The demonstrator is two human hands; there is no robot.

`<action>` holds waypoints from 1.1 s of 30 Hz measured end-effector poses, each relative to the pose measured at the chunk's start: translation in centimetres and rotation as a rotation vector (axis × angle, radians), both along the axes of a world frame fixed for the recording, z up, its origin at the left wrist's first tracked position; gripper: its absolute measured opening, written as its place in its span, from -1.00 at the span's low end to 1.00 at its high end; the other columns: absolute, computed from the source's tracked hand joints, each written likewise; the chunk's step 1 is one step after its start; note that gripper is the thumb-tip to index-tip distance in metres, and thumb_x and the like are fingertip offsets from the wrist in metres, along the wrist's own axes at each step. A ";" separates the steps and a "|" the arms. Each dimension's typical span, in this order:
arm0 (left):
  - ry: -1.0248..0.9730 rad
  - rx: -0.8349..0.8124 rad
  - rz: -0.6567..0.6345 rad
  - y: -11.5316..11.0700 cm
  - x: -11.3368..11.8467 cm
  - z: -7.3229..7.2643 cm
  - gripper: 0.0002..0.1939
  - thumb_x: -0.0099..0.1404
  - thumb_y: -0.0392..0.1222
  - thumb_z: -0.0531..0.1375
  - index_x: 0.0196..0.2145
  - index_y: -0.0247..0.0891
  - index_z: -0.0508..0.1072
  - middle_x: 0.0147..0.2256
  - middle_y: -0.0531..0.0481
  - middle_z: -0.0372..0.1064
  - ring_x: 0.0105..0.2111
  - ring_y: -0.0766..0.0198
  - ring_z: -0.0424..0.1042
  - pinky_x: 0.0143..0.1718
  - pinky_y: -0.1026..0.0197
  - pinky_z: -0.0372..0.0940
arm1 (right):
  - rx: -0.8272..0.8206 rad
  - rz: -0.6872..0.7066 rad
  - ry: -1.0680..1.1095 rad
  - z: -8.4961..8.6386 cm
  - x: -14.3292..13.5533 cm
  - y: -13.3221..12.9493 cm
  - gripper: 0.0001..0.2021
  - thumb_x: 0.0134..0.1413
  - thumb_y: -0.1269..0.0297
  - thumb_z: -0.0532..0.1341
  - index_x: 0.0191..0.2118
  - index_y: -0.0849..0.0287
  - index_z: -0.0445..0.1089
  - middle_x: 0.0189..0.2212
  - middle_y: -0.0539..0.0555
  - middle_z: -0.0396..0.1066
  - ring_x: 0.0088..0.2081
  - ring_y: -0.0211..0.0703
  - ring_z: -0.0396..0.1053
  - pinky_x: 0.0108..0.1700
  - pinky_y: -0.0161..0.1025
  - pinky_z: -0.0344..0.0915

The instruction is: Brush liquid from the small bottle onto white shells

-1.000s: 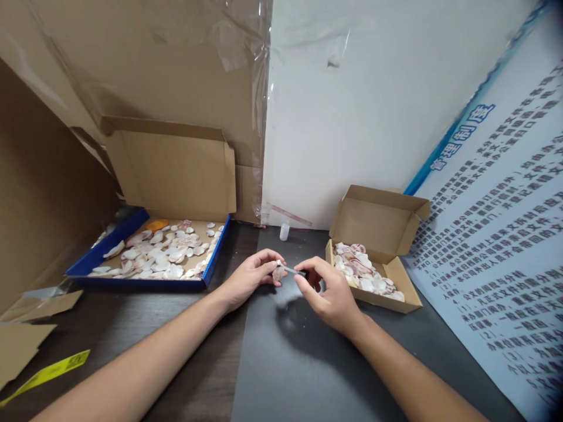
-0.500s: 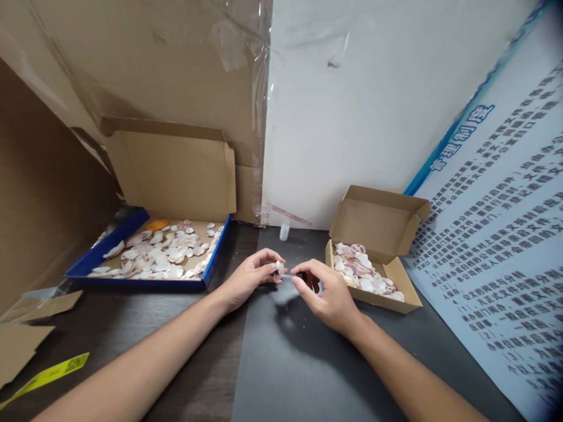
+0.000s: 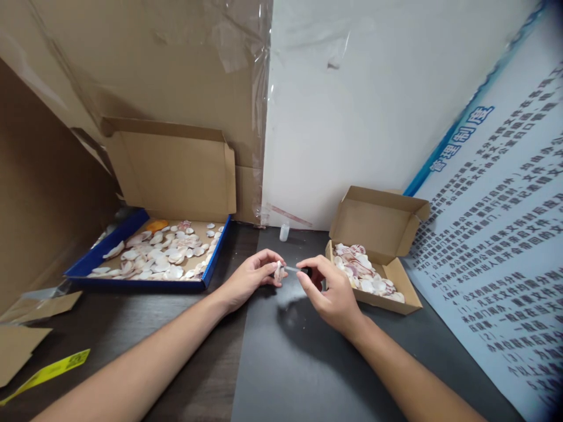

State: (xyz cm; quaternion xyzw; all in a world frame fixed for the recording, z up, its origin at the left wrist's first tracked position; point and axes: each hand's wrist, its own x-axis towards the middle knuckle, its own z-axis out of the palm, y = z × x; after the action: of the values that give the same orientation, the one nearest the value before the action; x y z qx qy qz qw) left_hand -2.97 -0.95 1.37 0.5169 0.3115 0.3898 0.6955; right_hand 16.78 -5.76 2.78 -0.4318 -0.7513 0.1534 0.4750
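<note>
My left hand (image 3: 253, 275) is closed round a small whitish shell piece (image 3: 278, 272), pinched between thumb and fingers above the dark mat. To its right, my right hand (image 3: 329, 290) pinches a thin tool with a black handle (image 3: 308, 271). The pale thin shaft (image 3: 291, 269) points left, its tip at or very near the shell piece; contact is too small to tell. A small translucent bottle (image 3: 284, 232) stands behind my hands.
A blue-edged box (image 3: 136, 282) of shells lies open at left. A smaller cardboard box (image 3: 411, 303) of shells is at right. Yellow tape (image 3: 55, 371) and cardboard scraps (image 3: 20, 351) lie at front left. A white panel (image 3: 352, 117) rises behind.
My right hand has shifted slightly right with the tool, and more of the pale shaft shows. The shell piece in my left hand has turned a little.
</note>
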 end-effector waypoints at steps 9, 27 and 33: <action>-0.020 -0.014 0.012 -0.1 0.0 0.2 -0.73 0.21 -0.12 0.31 -0.22 -0.31 0.38 -0.26 -0.03 0.39 -0.33 0.34 0.40 -0.20 0.24 0.36 | -0.018 0.035 -0.015 0.0 0.0 0.0 -0.91 0.18 0.32 0.23 -0.19 0.17 0.43 -0.46 -0.03 0.33 -0.51 -0.32 0.23 -0.43 -0.33 0.21; -0.047 -0.024 0.016 -0.3 0.0 0.4 -0.73 0.14 -0.18 0.34 -0.26 -0.29 0.37 -0.24 -0.03 0.39 -0.33 0.33 0.39 -0.21 0.24 0.30 | -0.046 0.054 -0.040 0.0 -0.1 0.0 -0.91 0.18 0.30 0.22 -0.21 0.16 0.43 -0.45 0.00 0.37 -0.51 -0.29 0.26 -0.43 -0.31 0.23; -0.060 -0.010 -0.005 -0.3 0.1 0.5 -0.73 0.16 -0.17 0.32 -0.26 -0.28 0.34 -0.31 0.00 0.39 -0.36 0.34 0.36 -0.23 0.25 0.26 | -0.035 0.000 -0.017 -0.1 0.0 0.0 -0.89 0.20 0.30 0.20 -0.18 0.17 0.41 -0.41 0.01 0.37 -0.51 -0.30 0.26 -0.43 -0.32 0.24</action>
State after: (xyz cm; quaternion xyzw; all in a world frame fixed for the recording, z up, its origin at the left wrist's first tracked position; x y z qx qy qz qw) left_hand -2.91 -1.28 1.90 0.5023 0.2911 0.4020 0.7081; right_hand 16.73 -5.74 2.72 -0.4411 -0.7526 0.1627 0.4611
